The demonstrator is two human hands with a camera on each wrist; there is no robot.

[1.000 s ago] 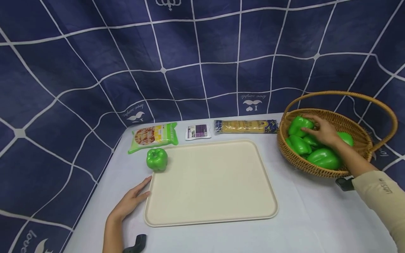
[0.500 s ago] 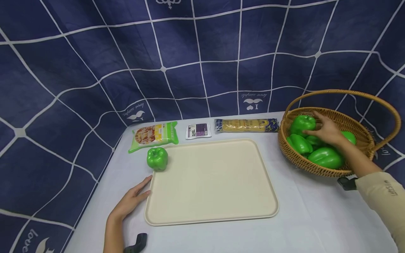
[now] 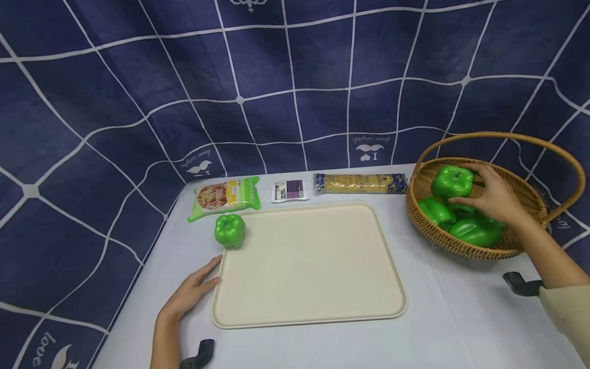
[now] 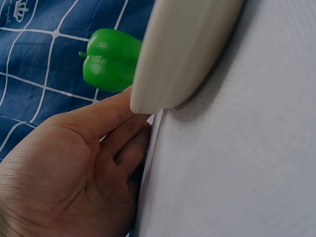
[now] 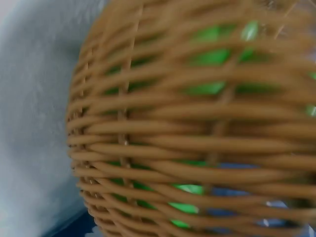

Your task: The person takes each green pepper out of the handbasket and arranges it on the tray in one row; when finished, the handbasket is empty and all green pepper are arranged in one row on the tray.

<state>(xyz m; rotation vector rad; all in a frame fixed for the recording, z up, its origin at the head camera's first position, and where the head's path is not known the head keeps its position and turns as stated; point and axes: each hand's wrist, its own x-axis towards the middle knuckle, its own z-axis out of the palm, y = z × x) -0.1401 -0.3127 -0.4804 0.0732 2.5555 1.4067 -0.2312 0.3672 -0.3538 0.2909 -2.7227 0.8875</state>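
Note:
Between its thumb and fingers my right hand (image 3: 497, 197) grips a green bell pepper (image 3: 452, 182), over the wicker basket (image 3: 428, 233). More green peppers (image 3: 477, 230) lie in the basket below it. In the right wrist view the woven wall (image 5: 163, 128) hides the hand, with green showing through gaps. My left hand (image 3: 189, 293) rests at the left edge of a cream tray (image 3: 309, 266), its fingertips right at the rim, as the left wrist view also shows. Another green bell pepper (image 3: 230, 230) stands at the tray's far left corner.
Along the back lie a green food packet (image 3: 226, 198), a small white pack (image 3: 289, 190) and a bag of spaghetti (image 3: 359, 183). A tall handle (image 3: 502, 135) arches over the basket. A blue checked cloth (image 3: 318, 82) hangs behind the white table.
My right hand has lifted the gripped bell pepper slightly and drawn it to the right within the basket, turning its lobed end up. My left hand stays at the tray.

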